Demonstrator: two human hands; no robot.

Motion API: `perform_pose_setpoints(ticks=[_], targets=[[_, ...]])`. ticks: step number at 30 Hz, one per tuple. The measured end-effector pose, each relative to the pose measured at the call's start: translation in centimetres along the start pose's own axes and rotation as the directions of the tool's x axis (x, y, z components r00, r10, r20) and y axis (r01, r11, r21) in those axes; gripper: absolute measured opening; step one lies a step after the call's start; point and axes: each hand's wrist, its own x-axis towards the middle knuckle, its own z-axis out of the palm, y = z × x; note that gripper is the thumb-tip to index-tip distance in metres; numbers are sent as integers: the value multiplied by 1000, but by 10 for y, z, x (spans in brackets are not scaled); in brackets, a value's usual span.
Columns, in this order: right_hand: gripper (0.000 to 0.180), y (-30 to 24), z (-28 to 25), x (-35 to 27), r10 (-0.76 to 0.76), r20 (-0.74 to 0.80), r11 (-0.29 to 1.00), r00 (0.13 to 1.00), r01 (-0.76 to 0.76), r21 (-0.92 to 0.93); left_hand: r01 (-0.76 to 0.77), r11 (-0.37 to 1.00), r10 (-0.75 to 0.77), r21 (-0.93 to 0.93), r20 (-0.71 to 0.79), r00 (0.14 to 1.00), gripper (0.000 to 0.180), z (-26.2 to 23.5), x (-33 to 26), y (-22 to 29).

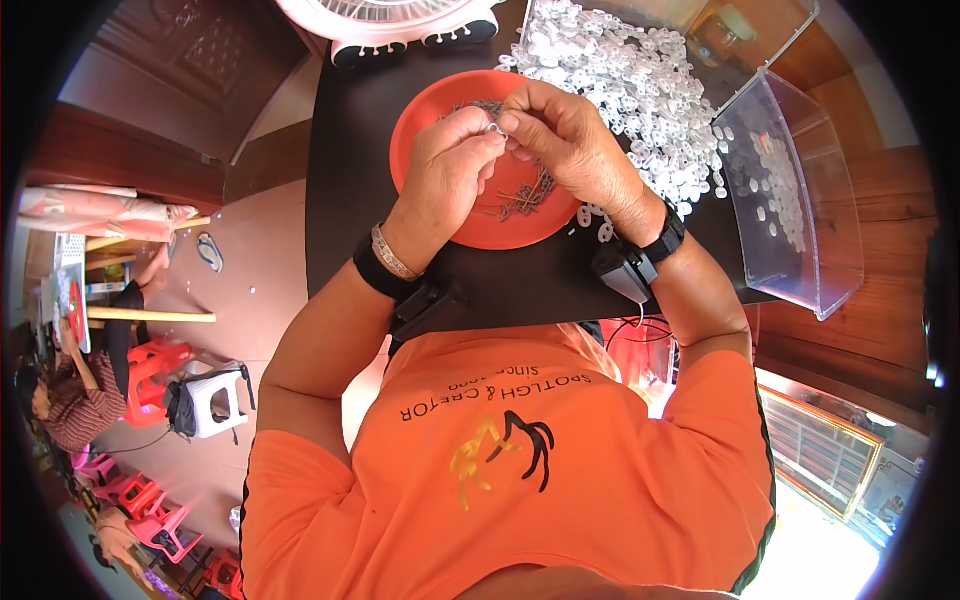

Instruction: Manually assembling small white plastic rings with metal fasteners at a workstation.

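Observation:
Both my hands meet over the orange-red bowl (405, 125) on the dark table. Between their fingertips is a small white plastic piece (496, 129), rounded and partly hidden by the fingers. My left hand (448, 170) pinches it with thumb and forefinger. From the other side, my right hand (572, 145) is closed, its thumb and fingers pressed together at the same piece; anything else in that pinch is hidden. Inside the bowl lie many thin grey-brown metal pins or screws (527, 198), too small to tell which.
Loose white oval plastic pieces (630, 90) are heaped beyond and right of the bowl. A clear plastic bin (800, 200) lies at the table's right edge, some pieces inside. A pink-white fan (400, 20) stands at the back. Far left, other people sit near stools (215, 400).

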Motion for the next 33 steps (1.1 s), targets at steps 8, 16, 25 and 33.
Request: perform_pose_setpoints(ticks=[8, 16, 25, 33], targets=[[16, 4, 2, 0, -19, -47, 996, 999, 15, -91, 35, 999, -35, -9, 0, 999, 18, 0, 0, 2], [29, 5, -56, 10, -2, -249, 970, 969, -59, -236, 31, 999, -33, -41, -62, 998, 17, -2, 2, 10], [24, 56, -119, 10, -1, -250, 411, 968, -228, -883, 51, 998, -52, -32, -42, 998, 17, 1, 2, 10], [18, 45, -100, 9, -3, -223, 322, 975, -210, -923, 55, 998, -57, -35, -41, 998, 17, 0, 1, 11]])
